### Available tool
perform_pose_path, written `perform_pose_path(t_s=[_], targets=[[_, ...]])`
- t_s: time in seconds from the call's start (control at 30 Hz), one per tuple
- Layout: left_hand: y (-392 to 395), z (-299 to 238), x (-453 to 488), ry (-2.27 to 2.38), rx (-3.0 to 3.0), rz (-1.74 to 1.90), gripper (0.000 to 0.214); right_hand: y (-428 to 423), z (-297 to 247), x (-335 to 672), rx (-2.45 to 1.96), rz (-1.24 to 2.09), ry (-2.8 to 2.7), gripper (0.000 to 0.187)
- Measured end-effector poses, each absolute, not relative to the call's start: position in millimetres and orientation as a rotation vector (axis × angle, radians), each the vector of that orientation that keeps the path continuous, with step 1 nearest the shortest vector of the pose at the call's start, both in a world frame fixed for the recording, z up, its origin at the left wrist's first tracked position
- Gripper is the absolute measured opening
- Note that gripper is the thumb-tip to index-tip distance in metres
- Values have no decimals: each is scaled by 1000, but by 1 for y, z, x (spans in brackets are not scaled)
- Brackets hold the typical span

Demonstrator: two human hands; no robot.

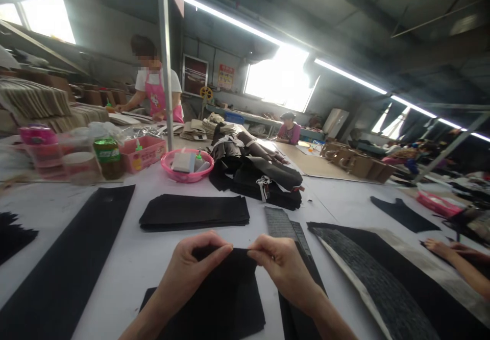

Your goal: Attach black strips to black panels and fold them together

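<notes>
Between my two hands hangs a black fabric piece (233,284), gripped along its upper edge. The thumb and fingers of my left hand (197,263) pinch its top left part, and my right hand (279,266) pinches the top right corner. More black pieces lie on the table under it, partly hidden. Just beyond my hands rests a flat stack of black fabric pieces (195,211). Grey and black strips (281,222) lie beside and partly beneath my right hand. To the left, a long black panel (76,258) stretches across the white table (115,278).
A pink basin (187,176) with small items, a green-labelled bottle (109,159) and a pink basket (143,153) stand at the back. A heap of dark material (260,174) sits mid-table. At right are layered panels (390,268) and another person's hands (440,248). Co-workers sit or stand beyond.
</notes>
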State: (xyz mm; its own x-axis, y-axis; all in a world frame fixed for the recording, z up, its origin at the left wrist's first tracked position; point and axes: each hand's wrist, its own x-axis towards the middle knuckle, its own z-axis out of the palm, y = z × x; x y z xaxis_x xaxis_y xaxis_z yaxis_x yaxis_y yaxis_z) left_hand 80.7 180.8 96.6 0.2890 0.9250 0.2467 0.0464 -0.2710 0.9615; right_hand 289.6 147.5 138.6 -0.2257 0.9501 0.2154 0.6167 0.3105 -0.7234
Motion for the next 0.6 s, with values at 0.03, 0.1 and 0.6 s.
perform_pose_path(t_s=[0.03, 0.1, 0.6], targets=[[180, 96, 80, 919, 1607, 1126, 23, 147, 139, 290, -1390, 681, -1932, 21], [178, 94, 79, 922, 1635, 1111, 24, 146, 142, 292, -1391, 765, -1916, 22], [173, 73, 69, 989, 1551, 1028, 35, 132, 146, 281, -1355, 652, -2008, 17]])
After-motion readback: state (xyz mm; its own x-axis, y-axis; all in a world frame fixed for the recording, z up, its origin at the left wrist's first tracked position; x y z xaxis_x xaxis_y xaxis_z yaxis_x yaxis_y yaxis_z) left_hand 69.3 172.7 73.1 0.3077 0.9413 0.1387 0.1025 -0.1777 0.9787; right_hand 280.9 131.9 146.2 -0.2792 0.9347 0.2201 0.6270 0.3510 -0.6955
